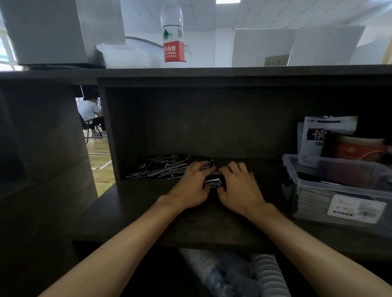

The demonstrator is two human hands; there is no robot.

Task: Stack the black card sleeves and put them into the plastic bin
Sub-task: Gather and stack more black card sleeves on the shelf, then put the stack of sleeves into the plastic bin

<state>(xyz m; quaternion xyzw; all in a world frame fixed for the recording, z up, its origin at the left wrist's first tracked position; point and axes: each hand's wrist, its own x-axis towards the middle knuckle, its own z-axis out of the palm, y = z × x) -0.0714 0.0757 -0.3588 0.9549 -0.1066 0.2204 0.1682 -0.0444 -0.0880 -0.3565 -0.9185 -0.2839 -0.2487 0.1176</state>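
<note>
My left hand [192, 186] and right hand [238, 186] grip a small stack of black card sleeves [214, 183] between them on the dark tabletop [131, 216], loose sleeves [163, 166] scattered far left of my fingers, the plastic bin [331, 190] at right

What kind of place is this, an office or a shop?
Probably an office or shared workroom: a dark desk with a shelf hutch, a panelled ceiling with a light panel, and a seated person at another station behind.
</note>
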